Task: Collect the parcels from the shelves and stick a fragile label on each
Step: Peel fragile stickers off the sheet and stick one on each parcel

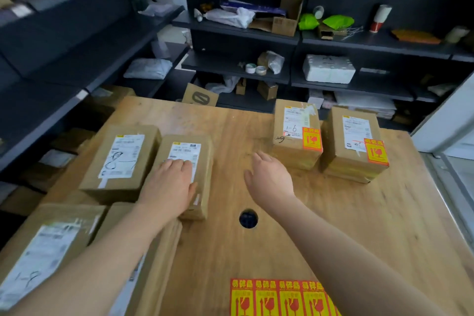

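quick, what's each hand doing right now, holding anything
Left hand: open, resting flat on a parcel.
Right hand: open, holding nothing, over the table.

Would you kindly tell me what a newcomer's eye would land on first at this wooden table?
The sheet of red-and-yellow fragile labels at the near edge of the table stands out most. The same bright labels already sit on the two right-hand parcels at the far side, one beside the other. On the left, several brown parcels carry only white shipping slips.
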Available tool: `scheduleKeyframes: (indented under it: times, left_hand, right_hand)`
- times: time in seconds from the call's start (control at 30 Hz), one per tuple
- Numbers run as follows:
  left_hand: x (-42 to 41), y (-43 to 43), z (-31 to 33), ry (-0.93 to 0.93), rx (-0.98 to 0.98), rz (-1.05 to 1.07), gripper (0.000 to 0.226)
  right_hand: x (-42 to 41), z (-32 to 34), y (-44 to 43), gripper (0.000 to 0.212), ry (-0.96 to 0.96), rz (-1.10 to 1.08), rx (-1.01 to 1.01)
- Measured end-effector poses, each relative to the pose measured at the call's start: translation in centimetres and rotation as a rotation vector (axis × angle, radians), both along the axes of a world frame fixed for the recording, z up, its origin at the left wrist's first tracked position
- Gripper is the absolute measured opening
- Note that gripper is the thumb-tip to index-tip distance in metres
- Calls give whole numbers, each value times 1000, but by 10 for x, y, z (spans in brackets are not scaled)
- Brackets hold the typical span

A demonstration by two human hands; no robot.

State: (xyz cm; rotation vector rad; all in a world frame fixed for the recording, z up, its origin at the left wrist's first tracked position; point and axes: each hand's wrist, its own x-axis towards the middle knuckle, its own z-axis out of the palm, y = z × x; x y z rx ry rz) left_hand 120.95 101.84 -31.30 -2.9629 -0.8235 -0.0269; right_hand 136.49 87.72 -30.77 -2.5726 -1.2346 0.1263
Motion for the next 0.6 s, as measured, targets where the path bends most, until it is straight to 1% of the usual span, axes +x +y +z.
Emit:
scheduleKeyframes:
  times: [0.13,0.2,0.3,0.4,0.5,0.6]
  left_hand:
    - [-55,25,5,86,-5,115,35]
    - [-64,34,5,131,-18,144,35]
    - [-66,43,2,169,-87,150,35]
    - [-62,49,-2,139,-199,154,32]
    - [-54,50,-9,100,-360,171,28]
    - [-47,51,-15,28,-442,202,24]
  right_hand:
    - [-52,-10,29,24,22,85,-45]
    - [-70,-14,42,25,27,124,-65]
    - [-85,-23,56,25,20,141,-94]
    - [-90,-31,63,25,26,135,-150]
    - [-88,-38,67,23,67,121,-152]
    - [-84,-41,70,28,127,100,-148]
